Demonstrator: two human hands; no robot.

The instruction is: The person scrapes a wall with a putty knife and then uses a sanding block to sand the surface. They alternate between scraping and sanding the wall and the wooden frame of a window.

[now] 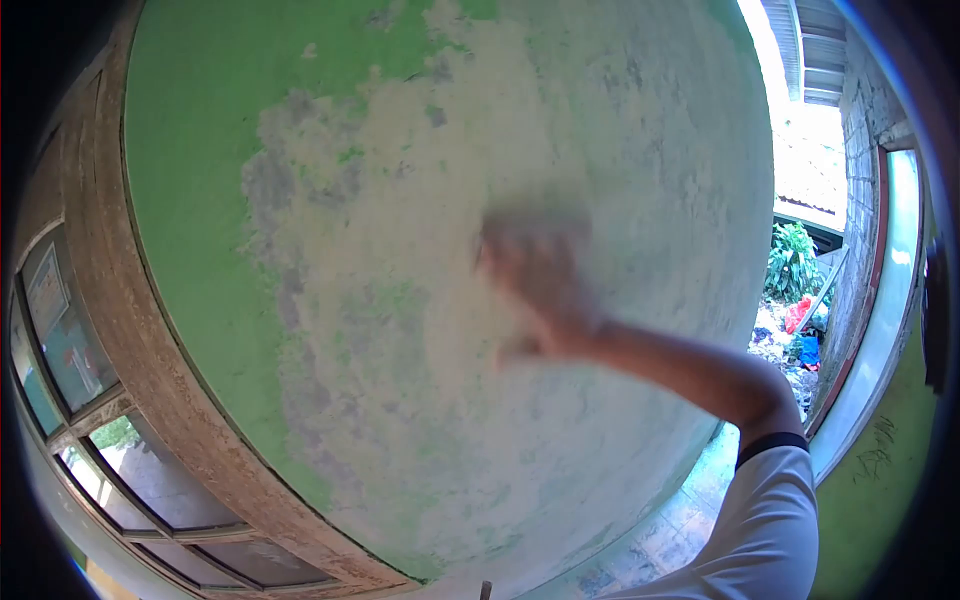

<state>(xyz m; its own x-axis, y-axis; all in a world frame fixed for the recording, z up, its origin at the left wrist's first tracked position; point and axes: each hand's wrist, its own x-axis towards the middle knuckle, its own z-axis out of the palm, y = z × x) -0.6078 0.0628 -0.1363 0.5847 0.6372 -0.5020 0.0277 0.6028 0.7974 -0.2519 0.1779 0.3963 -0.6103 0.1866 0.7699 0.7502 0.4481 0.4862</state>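
A wall (400,260) with green paint and large pale, scraped-looking patches fills the middle of the view. My right hand (540,285) is raised against its pale part, strongly blurred by motion. A dark, smeared shape lies along the fingertips; whether it is a held object cannot be made out. The thumb points left, apart from the other fingers. My right arm reaches in from the lower right, in a white sleeve with a dark cuff. My left hand is out of view.
At the left stands a worn wooden frame (155,310) with glass panes (165,470). On the right are a doorway edge (880,280), green plants (790,262) and scattered litter outside. A small dark upright tip (485,590) shows at the bottom edge.
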